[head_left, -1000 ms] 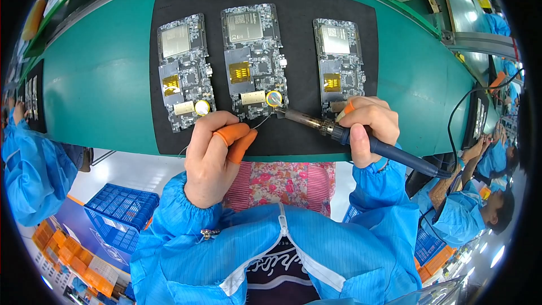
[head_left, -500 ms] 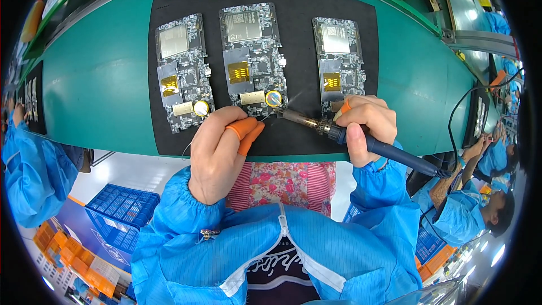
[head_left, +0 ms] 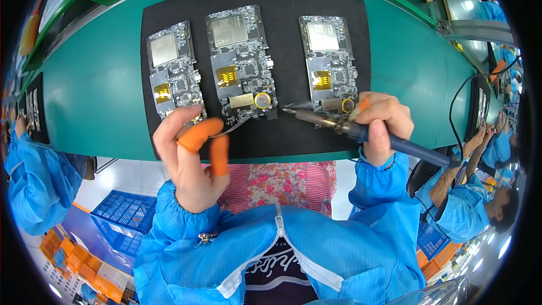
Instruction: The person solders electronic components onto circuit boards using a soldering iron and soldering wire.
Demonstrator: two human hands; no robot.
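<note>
Dark blue and metal, a slender soldering iron (head_left: 355,131) sits in my right hand's (head_left: 389,123) closed grip, tip just beside the black rectangular middle circuit board (head_left: 243,63). My half-curled, blurred left hand (head_left: 191,170) meets a thin grey wire (head_left: 235,126); whether pinched, I cannot tell.

Bright, fairly even light fills the frame; pale glare whitens the metal shield (head_left: 323,38) at upper centre; motion blur smears the left hand (head_left: 189,165) and, more lightly, the soldering iron (head_left: 354,131); the table (head_left: 406,79) edges bow toward a black fisheye rim.
</note>
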